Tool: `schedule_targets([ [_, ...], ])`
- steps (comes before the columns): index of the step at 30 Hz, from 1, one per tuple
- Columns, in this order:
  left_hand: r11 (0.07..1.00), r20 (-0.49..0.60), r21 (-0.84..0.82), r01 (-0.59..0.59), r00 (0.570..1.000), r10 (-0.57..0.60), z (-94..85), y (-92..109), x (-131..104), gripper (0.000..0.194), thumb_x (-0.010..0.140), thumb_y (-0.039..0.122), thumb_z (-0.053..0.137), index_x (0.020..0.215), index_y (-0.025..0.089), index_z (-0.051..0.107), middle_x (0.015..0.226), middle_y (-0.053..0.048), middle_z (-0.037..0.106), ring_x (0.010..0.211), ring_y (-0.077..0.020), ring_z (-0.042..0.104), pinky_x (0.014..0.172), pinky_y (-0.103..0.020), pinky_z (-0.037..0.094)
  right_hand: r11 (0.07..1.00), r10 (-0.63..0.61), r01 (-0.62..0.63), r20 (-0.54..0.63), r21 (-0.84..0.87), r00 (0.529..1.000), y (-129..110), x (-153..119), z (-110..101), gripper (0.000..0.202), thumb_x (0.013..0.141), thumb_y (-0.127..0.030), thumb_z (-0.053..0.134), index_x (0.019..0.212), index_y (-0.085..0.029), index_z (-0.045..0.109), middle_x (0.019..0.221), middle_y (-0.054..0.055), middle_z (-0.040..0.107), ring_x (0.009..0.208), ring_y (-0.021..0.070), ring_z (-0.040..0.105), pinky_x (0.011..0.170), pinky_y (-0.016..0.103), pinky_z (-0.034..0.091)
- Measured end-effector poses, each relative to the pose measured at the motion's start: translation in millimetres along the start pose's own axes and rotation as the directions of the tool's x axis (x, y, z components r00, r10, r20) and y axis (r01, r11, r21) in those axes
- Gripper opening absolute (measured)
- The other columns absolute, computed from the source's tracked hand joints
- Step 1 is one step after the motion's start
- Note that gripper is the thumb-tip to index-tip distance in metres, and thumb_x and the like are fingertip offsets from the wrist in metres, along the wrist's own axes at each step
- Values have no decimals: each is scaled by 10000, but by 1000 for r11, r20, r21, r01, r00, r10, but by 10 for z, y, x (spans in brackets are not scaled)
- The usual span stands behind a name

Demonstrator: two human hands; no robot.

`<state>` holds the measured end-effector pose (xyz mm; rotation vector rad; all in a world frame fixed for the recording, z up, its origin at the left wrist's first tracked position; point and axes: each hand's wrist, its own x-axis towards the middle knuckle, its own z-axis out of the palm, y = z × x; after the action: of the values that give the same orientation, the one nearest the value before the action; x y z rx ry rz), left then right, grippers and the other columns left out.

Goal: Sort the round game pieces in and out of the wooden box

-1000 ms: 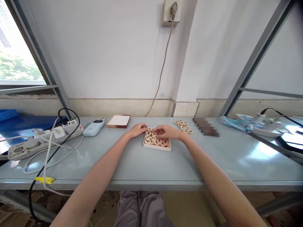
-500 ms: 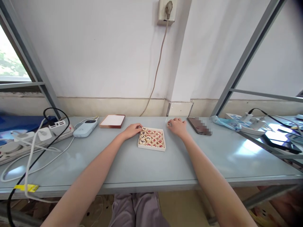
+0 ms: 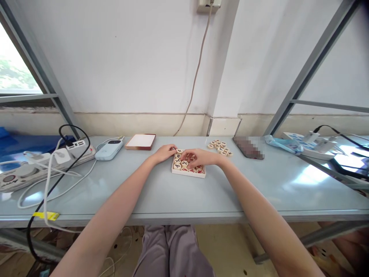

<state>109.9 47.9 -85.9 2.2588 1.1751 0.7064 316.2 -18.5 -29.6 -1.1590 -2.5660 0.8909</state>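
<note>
Xiangqi pieces [image 3: 177,166] are held in a shallow white box [image 3: 188,174] midway along the tabletop [image 3: 184,200]; loose pieces [image 3: 221,147] are scattered nearer its back edge, to the right. The box is best braced lightly by the left hand [image 3: 165,152], loosely curled at its back left corner, and pieces handled by their rims so neighbours are not tipped. The right hand [image 3: 201,157] is half-closed above them; whether either hand grips anything cannot be told, and several faces are hidden beneath the right.
</note>
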Motion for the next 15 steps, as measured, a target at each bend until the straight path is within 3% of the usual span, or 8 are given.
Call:
schedule_targets([
  [10,1000,7,-2,3,1000,-3,-16,44,-31,303,766,345,416,928,173,607,945,-31,641,876,-182,558,766,-261,417,990,33,-48,-110,-135,993,-31,8,28,313,655,-375,645,937,-240,635,1028,28,588,882,176,535,709,248,420],
  [13,1000,10,-12,14,1000,-14,-11,39,-30,309,768,356,420,932,169,603,917,-32,642,856,-179,560,763,-262,419,983,73,-109,-231,-146,970,84,-40,-92,372,668,-433,622,974,-223,626,988,36,590,871,180,531,713,259,414],
  [15,1000,8,-20,20,1000,-20,-7,36,-28,305,766,356,424,930,169,600,894,-30,642,836,-176,565,757,-264,420,967,125,-194,-358,-165,925,233,-93,-190,370,697,-450,589,984,-218,615,985,36,591,882,181,524,722,264,407],
])
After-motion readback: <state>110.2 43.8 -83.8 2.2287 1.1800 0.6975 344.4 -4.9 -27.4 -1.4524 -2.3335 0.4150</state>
